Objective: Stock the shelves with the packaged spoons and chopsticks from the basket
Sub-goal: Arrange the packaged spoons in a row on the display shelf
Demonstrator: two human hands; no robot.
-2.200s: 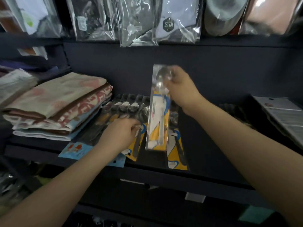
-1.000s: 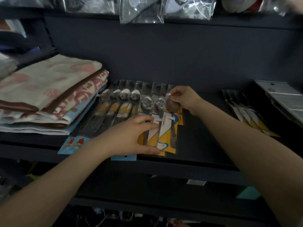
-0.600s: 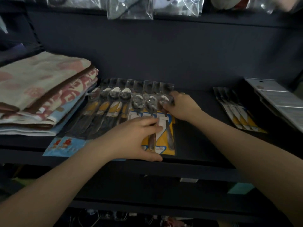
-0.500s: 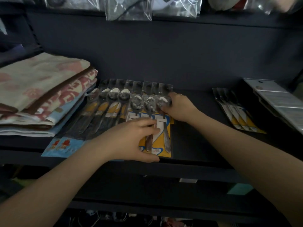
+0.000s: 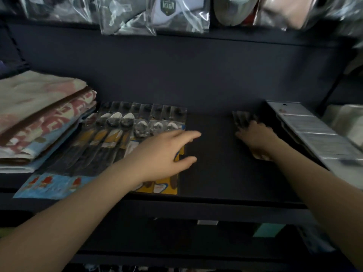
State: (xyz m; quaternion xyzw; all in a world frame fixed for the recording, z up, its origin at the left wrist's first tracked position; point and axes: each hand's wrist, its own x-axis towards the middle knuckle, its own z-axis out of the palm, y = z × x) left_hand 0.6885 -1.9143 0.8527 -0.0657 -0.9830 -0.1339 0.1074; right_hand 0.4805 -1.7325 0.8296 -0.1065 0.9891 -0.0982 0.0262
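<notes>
A row of several packaged spoons (image 5: 125,122) in clear sleeves with yellow-and-blue cards lies side by side on the dark shelf (image 5: 212,154). My left hand (image 5: 163,152) hovers over or rests on the right end of that row, fingers straight and spread, holding nothing. A small stack of slim packages (image 5: 240,116) lies farther right on the same shelf. On that stack lies my right hand (image 5: 255,138), fingers laid flat across it and covering most of it. No basket is in view.
Folded patterned towels (image 5: 39,114) are stacked at the shelf's left end. Blue cards (image 5: 45,185) stick out at the front edge below the spoons. Grey flat boxes (image 5: 306,130) lean at the right. Bagged goods (image 5: 127,16) hang from the shelf above. Between the two hands the shelf is bare.
My right hand let go of the last spoon pack, now lying in the row, and moved right onto the slim packages. My left hand lifted its fingers and shifted slightly right.
</notes>
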